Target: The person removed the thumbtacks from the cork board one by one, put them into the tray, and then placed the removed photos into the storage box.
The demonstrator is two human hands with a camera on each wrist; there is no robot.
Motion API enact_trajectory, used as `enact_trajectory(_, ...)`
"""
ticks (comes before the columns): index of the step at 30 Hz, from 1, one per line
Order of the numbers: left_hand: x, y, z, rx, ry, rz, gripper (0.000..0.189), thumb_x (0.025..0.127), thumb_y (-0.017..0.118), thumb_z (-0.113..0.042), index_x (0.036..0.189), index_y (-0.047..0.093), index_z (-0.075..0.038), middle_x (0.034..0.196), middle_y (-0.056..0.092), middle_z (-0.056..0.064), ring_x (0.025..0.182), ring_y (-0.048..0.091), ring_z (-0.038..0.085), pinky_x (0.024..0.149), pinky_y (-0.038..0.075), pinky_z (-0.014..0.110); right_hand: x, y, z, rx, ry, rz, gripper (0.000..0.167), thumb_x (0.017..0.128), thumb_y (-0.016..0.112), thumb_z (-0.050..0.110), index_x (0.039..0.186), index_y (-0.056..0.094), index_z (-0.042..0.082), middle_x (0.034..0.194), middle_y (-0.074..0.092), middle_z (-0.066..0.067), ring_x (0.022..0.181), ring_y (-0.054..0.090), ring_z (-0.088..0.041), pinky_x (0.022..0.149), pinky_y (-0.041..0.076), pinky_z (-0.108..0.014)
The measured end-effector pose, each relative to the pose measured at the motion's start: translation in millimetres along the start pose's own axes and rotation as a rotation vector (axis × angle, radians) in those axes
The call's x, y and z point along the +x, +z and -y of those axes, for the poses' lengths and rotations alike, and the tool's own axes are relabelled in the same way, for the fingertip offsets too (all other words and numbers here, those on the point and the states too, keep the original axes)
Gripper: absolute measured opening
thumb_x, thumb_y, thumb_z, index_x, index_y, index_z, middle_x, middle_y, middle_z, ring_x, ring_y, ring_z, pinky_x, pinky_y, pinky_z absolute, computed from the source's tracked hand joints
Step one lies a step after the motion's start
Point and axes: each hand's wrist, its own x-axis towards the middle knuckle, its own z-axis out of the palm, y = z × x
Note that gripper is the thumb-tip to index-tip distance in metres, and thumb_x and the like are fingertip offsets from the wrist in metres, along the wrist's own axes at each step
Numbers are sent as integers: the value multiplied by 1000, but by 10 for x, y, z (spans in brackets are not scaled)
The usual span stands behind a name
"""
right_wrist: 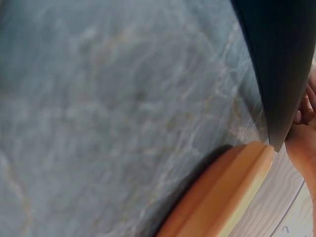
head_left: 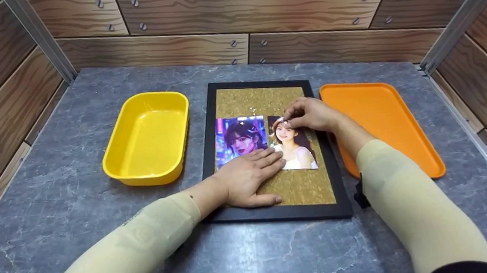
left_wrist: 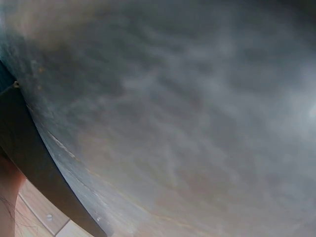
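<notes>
A black-framed cork board [head_left: 262,98] lies on the table with two photo prints side by side on it. My left hand [head_left: 248,177] rests flat, fingers extended over the lower part of the purple-blue portrait photo [head_left: 239,136] and the left edge of the white-dress portrait photo [head_left: 298,156]. At the top of the white-dress photo, my right hand [head_left: 312,114] pinches a small clear push pin [head_left: 285,123], mostly covered by the fingertips. Another push pin [head_left: 242,123] sits at the top of the purple-blue photo. Small shiny clear bits [head_left: 253,109] show on the cork above.
A yellow bin [head_left: 148,177] stands left of the board. To the right, an orange tray [head_left: 392,117] lies close to the frame, beneath my right forearm. Wood-patterned walls [head_left: 256,9] enclose the grey marbled table [head_left: 70,165] at the back and sides.
</notes>
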Motion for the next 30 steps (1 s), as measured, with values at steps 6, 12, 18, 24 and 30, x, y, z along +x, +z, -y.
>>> enact_trajectory(6,7,-9,-2,-3,-5,8,89,93,25,-74,155,28,-10,161,29,11,150,24,27,124,19,37,-20,-7,6,5,-17,-26,20,79,83,25,91,77,12,114,65,-6,110,55,-20,103,40,-37)
enact_trajectory(12,0,0,1,-6,6,-12,88,93,29,-73,154,30,-9,159,31,12,149,27,28,124,20,38,-8,-8,7,8,-2,-17,21,80,83,25,92,77,10,119,64,-9,115,54,-23,107,37,-39)
enact_trajectory(18,1,4,3,-3,11,-14,88,94,30,-72,154,30,-9,159,31,13,149,27,29,124,20,38,-7,6,8,37,9,-7,22,81,82,24,95,77,7,121,63,-11,118,53,-25,109,36,-41)
enact_trajectory(24,1,-8,-2,2,8,-5,88,94,28,-73,155,29,-9,160,30,13,149,26,29,124,20,38,-2,4,27,43,7,14,22,82,81,22,96,76,5,123,62,-13,120,51,-27,110,34,-42)
enact_trajectory(30,-7,-16,-7,-8,5,0,88,94,28,-72,155,29,-9,160,30,13,149,26,28,124,19,38,-1,-3,42,33,-1,30,21,83,79,19,97,75,4,123,61,-13,120,51,-27,110,34,-43)
